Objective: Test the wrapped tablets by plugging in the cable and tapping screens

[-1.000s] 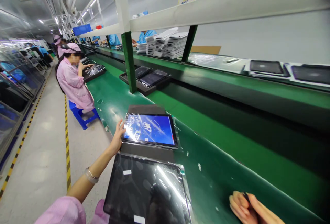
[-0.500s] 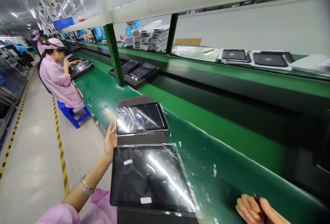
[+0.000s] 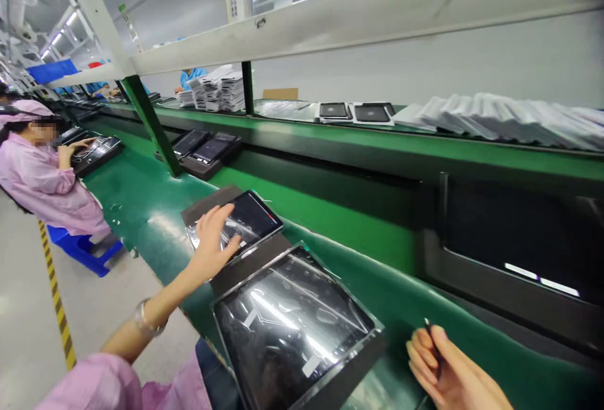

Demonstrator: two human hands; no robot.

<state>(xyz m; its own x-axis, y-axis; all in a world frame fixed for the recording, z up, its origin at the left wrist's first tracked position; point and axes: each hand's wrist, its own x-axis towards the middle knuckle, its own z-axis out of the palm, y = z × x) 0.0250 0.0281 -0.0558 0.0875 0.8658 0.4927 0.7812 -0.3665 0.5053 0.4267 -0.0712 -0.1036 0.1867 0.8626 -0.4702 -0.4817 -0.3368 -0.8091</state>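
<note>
My left hand (image 3: 214,240) reaches over the farther tablet (image 3: 258,216), fingers spread across its film-covered, lit screen; whether the fingertips press on it I cannot tell. Nearer to me lies a larger tablet (image 3: 283,315) with a dark, glossy face under clear film and two small white labels. Both tablets rest on a dark foam-like tray (image 3: 252,264). Off to the right, my right hand (image 3: 441,360) is closed around a thin black pen-like tool (image 3: 431,334), its tip pointing up, apart from the tablets.
Beyond the green bench (image 3: 155,224), a green conveyor belt (image 3: 302,209) carries a tray with tablets (image 3: 214,148) and, at right, a large dark panel (image 3: 519,234). White paper stacks (image 3: 219,90) line the shelf behind. A green post (image 3: 153,127) and a pink-clad co-worker (image 3: 40,171) are at left.
My view has swung to the right. The left hand has moved from the farther tablet's left edge onto its screen. Tray and tablets now appear turned at an angle. My right hand keeps its tool.
</note>
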